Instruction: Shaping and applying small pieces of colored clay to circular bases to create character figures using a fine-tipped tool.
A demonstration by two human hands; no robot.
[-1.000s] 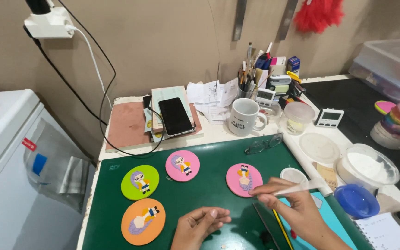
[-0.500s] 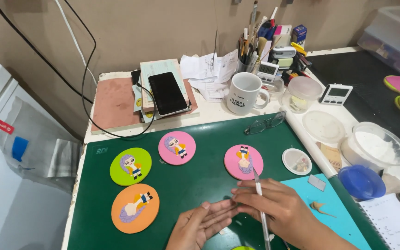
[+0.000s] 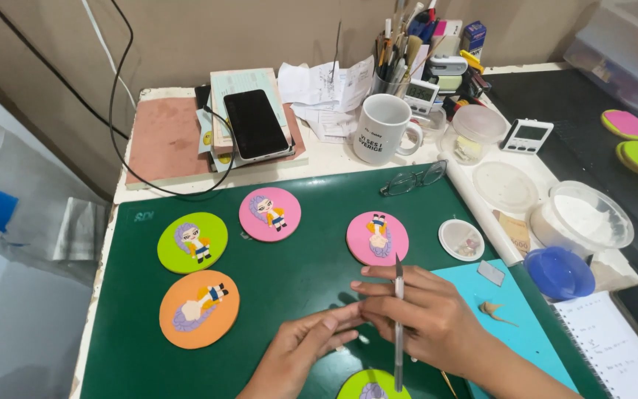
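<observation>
The right hand [image 3: 422, 314] is gripping a thin metal tool [image 3: 398, 325], its long axis running from 12 to 6 o'clock. The left hand [image 3: 304, 347], fingers loosely closed and fingertips meeting the right hand, is lying at 8 o'clock from it on the green mat [image 3: 297, 273]; whether it is pinching something I cannot tell.

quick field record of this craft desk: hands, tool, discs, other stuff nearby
surface: dark green cutting mat
right hand: holds a thin metal tool, blade end up
left hand: fingertips meet the right hand, pinching something too small to tell
discs: green disc, pink disc, second pink disc, orange disc, each with a small figure
front edge: another green disc, partly cut off
nearby: glasses, white mug, phone, blue lid
</observation>
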